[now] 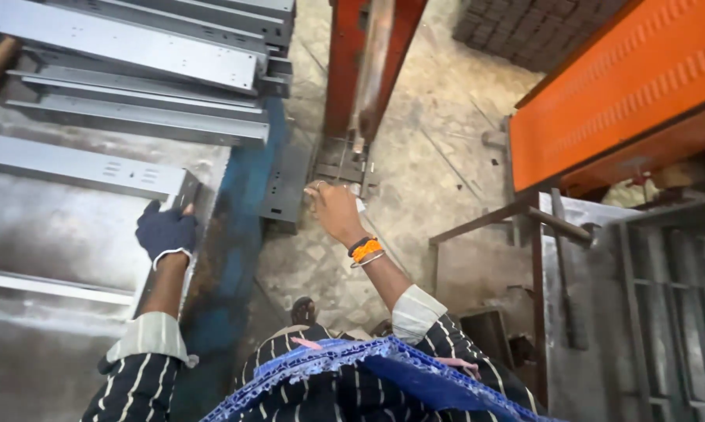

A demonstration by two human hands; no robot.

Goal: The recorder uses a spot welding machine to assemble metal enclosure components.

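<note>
My left hand [165, 232], in a dark blue glove, rests on the near end of a long grey sheet-metal channel [71, 166] lying on a metal table [48, 234]; its fingers curl over the channel's end. My right hand [333, 209] is bare, with orange and black bangles on the wrist. It hangs over the floor beside a red upright machine frame [364, 70], fingers closed around a small pale object that I cannot make out.
More grey channels [141, 70] are stacked at the table's far end. The table has a blue edge [239, 234]. An orange perforated panel [618, 86] slants at the right, above a metal rack [649, 312]. Concrete floor [430, 156] lies between.
</note>
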